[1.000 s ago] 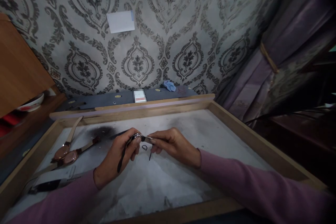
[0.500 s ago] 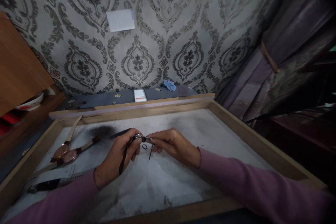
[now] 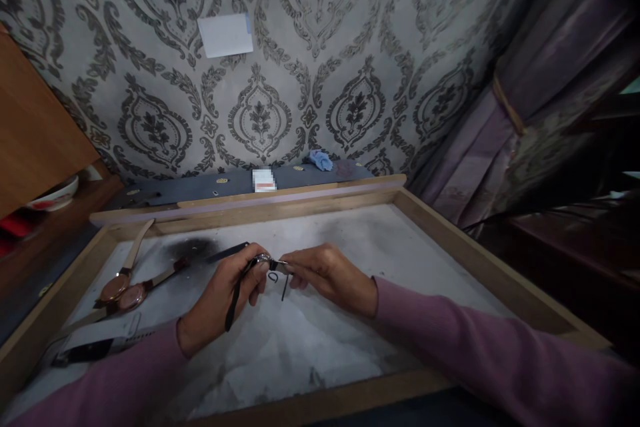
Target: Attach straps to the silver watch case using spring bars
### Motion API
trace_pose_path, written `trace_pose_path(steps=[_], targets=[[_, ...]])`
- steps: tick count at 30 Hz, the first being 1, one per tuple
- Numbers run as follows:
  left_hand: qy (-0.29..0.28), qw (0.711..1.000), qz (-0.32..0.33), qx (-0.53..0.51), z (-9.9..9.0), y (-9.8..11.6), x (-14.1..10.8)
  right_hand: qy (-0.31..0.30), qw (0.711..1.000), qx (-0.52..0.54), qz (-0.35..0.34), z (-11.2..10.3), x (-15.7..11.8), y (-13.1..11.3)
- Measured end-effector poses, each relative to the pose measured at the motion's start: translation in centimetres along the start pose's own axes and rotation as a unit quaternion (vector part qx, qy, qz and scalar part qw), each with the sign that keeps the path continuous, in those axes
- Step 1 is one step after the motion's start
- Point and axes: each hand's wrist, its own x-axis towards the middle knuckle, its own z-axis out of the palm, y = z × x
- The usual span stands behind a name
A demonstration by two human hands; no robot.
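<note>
Between the fingers of my left hand (image 3: 234, 287) is a small wristwatch (image 3: 261, 259) with a shiny metal case. One part of its black strap (image 3: 231, 310) hangs below that hand. My right hand (image 3: 325, 275) pinches the strap on the other side of the case. A thin light sliver shows at these fingertips, too small to make out. Below them a narrow dark strip (image 3: 285, 287) hangs down. Just behind the hands a small black ring-shaped piece (image 3: 273, 277) lies on the white surface. A dark flat bar (image 3: 227, 252) lies partly behind my left hand.
A wooden-framed tray (image 3: 450, 243) surrounds the work surface. At its left lie two rose-gold watches (image 3: 115, 287) (image 3: 133, 297) and a watch with a pale strap (image 3: 97, 337). Beyond the back rim are a blue crumpled cloth (image 3: 321, 160) and a small white box (image 3: 263, 180).
The view has shifted slightly, so everything sits a little further left and up. Both hands keep the same hold on the watch.
</note>
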Motion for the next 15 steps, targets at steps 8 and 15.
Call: trace_pose_path(steps=[8, 15], targets=[[-0.026, 0.999, 0.001, -0.019, -0.24, 0.40, -0.01, -0.005, 0.999, -0.029, -0.015, -0.12, -0.26, -0.16], [-0.047, 0.999, -0.008, -0.017, -0.53, -0.07, 0.01, -0.069, 0.960, 0.252, 0.101, 0.17, 0.10, 0.42]])
